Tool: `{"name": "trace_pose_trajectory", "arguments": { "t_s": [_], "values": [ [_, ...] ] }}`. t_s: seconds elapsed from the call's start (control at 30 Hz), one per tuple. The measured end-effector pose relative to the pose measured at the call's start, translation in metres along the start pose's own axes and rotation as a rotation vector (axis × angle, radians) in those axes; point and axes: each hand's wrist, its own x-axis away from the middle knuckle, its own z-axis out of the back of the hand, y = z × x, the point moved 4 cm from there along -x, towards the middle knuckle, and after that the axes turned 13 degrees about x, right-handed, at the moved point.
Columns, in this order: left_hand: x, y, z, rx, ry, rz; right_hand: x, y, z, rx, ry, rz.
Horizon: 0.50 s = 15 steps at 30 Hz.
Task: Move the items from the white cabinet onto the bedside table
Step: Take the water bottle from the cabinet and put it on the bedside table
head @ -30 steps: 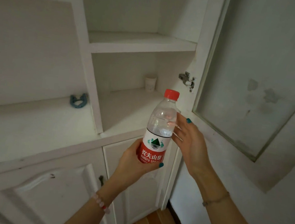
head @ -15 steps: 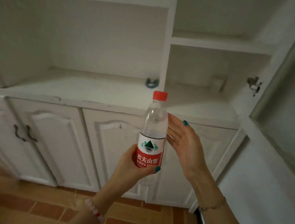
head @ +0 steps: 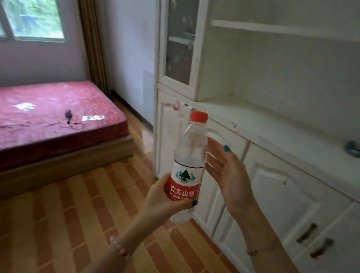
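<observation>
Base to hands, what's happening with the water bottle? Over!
Left hand grips water bottle low down, upright. Right hand open beside it. Bedside table not in view; red mattress off to the left.

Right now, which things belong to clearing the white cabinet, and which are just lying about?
Job: clear plastic bottle with red cap, gripped by left hand; right hand beside it; white cabinet; blue ring-shaped object on its counter.
Lying about: red mattress; small dark object on it.
</observation>
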Motion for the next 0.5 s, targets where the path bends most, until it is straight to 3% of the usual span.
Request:
{"name": "trace_pose_trajectory", "arguments": {
  "t_s": [0.3, 0.5],
  "values": [
    [0.082, 0.047, 0.215, -0.058, 0.339, -0.068, -0.018, -0.036, -0.233, -0.215, -0.374, 0.055],
    [0.145, 0.058, 0.326, -0.115, 0.556, -0.069, -0.005, -0.052, -0.370, -0.218, -0.632, 0.135]
  ]
}}
